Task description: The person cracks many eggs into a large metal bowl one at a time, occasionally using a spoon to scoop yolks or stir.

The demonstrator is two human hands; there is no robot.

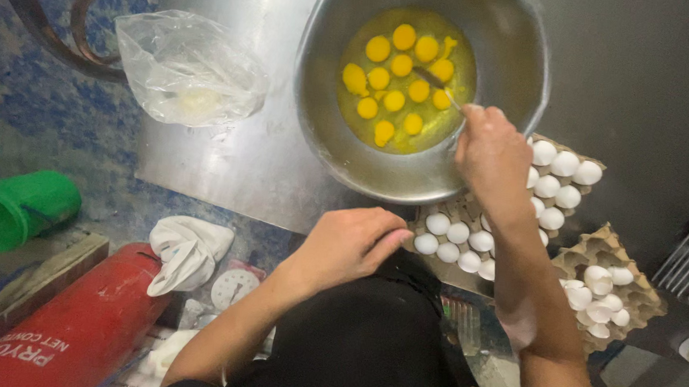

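Yellow yolks (400,76) are sitting in the bowl (323,144); the right hand (490,151) is gripping a fork (440,88); the left hand (349,242) is resting loosely curled, holding nothing. Fast stirring could be splashing egg onto the counter (226,170).

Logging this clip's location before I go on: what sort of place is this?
Probably a working food-prep kitchen or bakery back room. A big steel bowl of cracked eggs sits on a metal table, cardboard egg trays stand beside it, and a red gas cylinder lies below.
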